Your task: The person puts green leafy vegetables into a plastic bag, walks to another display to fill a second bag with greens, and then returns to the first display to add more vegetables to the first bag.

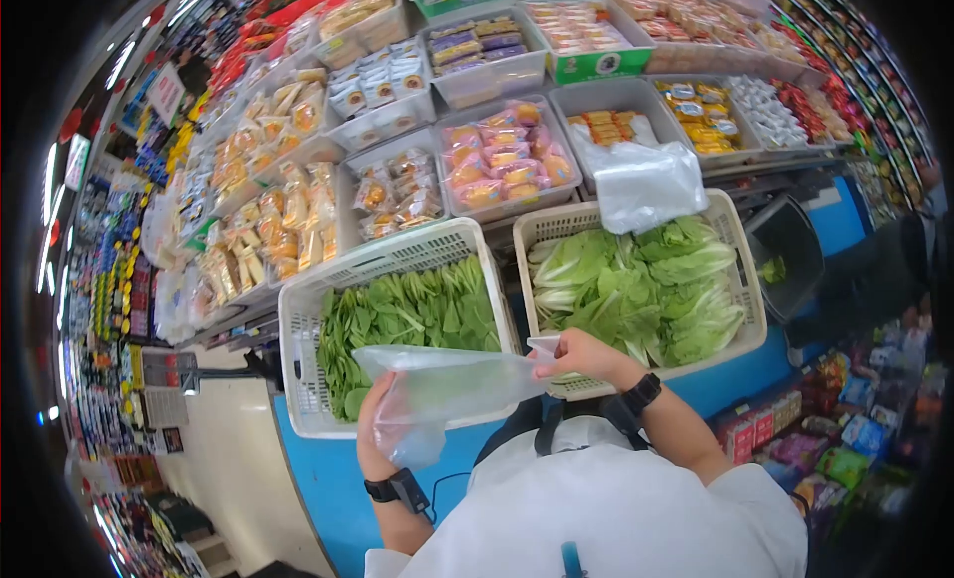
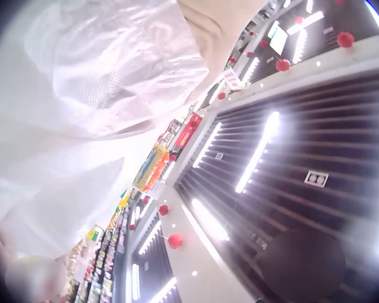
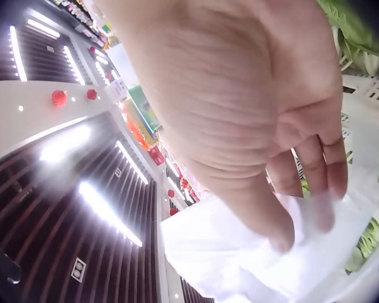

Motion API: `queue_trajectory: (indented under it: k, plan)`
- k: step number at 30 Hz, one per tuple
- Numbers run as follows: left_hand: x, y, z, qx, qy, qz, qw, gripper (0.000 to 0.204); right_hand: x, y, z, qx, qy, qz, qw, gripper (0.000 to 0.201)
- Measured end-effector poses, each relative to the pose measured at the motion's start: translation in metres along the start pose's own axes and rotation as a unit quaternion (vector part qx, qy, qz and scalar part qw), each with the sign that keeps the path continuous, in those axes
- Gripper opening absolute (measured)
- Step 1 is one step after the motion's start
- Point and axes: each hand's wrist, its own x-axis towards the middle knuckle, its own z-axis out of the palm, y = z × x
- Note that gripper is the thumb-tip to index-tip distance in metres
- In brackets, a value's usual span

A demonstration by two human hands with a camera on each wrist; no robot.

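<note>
A clear plastic bag stretches between both hands above the front of the crates. The left hand grips its left part, with the fingers partly behind the plastic. In the left wrist view the bag covers most of that hand. At the bag's other end the right hand pinches the edge. The right wrist view shows the right hand with thumb and fingers on the bag. Under the bag is a white crate of dark leafy greens; beside it, another crate holds lettuce-like greens.
A stack of clear bags lies over the right crate's back rim. Behind stand bins of wrapped snacks. A blue surface shows below the crates, with a tiled floor at left and packaged goods at lower right.
</note>
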Motion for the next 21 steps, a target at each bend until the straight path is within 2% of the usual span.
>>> queue_trajectory:
  k: [1,3,5,7,8,9,10,12,13,14,15,16,17,18,19,21]
  plan:
    - [0.001,0.001,-0.006,-0.002,-0.016,-0.006,1.0,0.031,-0.002,0.007,0.008,0.047,0.031,-0.022,0.998,0.023]
    - [0.015,0.002,-0.019,0.114,-0.056,0.062,0.99,0.038,-0.003,0.027,0.022,0.092,0.037,-0.04,0.994,0.025]
    - [0.031,-0.013,-0.033,0.111,-0.073,0.053,0.99,0.036,-0.011,0.03,0.039,0.191,0.029,-0.057,0.98,0.024]
    - [0.053,-0.024,-0.04,0.111,-0.087,0.042,0.989,0.033,-0.016,0.036,0.055,0.187,0.069,-0.062,0.978,0.024]
    - [0.069,-0.026,-0.036,0.021,-0.064,-0.111,0.992,0.031,-0.018,0.04,0.063,0.178,0.094,-0.066,0.977,0.023]
    - [0.083,-0.03,-0.037,-0.067,-0.037,-0.262,0.962,0.029,-0.014,0.053,0.069,0.209,0.136,-0.07,0.966,0.019]
    - [0.105,-0.054,-0.05,-0.065,-0.045,-0.266,0.961,0.029,-0.017,0.056,0.074,0.211,0.145,-0.071,0.964,0.019]
    - [0.154,-0.109,-0.072,0.141,-0.168,-0.185,0.958,0.029,-0.02,0.058,0.082,0.244,0.239,-0.056,0.938,0.014]
    - [0.146,-0.087,-0.055,0.268,-0.128,-0.193,0.935,0.032,-0.023,0.057,0.088,0.277,0.259,-0.085,0.922,0.015]
    - [0.142,-0.084,-0.048,0.269,-0.137,-0.191,0.934,0.032,-0.025,0.054,0.095,0.279,0.267,-0.088,0.918,0.015]
    - [0.139,-0.083,-0.042,0.416,-0.104,0.07,0.901,0.032,-0.026,0.05,0.101,0.319,0.304,-0.083,0.894,0.016]
    - [0.131,-0.081,-0.035,0.521,-0.059,0.326,0.787,0.034,-0.027,0.048,0.106,0.357,0.339,-0.078,0.867,0.017]
    - [0.106,-0.055,-0.01,0.411,-0.145,0.211,0.875,0.034,-0.024,0.05,0.111,0.358,0.345,-0.079,0.864,0.017]
    - [0.085,-0.035,0.006,0.388,-0.261,0.101,0.878,0.033,-0.02,0.053,0.115,0.366,0.344,-0.098,0.859,0.017]
    - [0.066,-0.026,0.019,0.354,-0.368,-0.011,0.859,0.031,-0.017,0.054,0.119,0.372,0.342,-0.117,0.855,0.018]
    - [0.033,-0.034,0.042,0.274,-0.49,-0.022,0.827,0.03,-0.008,0.047,0.134,0.35,0.332,-0.11,0.869,0.019]
